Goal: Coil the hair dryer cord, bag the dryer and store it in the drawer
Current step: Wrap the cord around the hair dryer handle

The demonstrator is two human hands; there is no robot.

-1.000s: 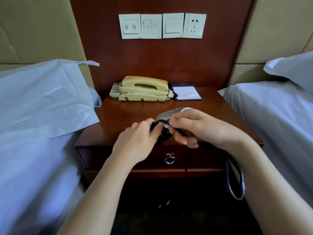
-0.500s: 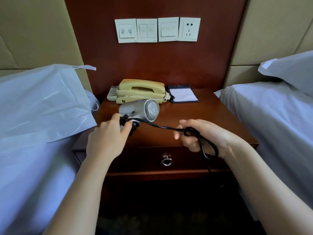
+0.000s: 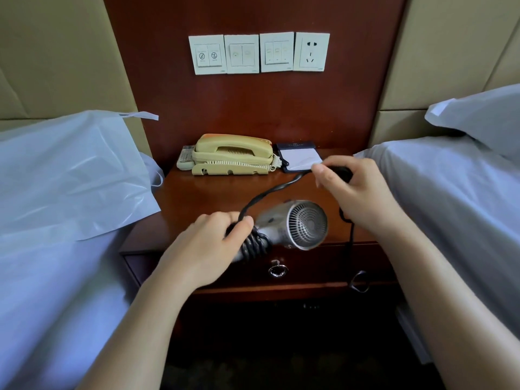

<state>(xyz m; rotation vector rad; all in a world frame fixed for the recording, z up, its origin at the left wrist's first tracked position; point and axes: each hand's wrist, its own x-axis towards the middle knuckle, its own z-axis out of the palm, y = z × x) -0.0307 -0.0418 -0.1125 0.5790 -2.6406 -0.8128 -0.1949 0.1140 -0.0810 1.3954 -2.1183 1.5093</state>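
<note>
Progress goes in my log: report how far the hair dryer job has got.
Done: several turns of cord are wound round the hair dryer handle. In hand: the left hand grips that handle and the right hand holds the loose cord. Left: the plastic bag lies unused on the bed; the drawer is shut.

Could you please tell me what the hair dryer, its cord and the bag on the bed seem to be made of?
Dryer: silver-grey, probably plastic with a metallic satin finish; it shows a soft sheen.
Cord: black and flexible, likely rubber or vinyl.
Bag: thin whitish plastic film, creased and glossy.
</note>
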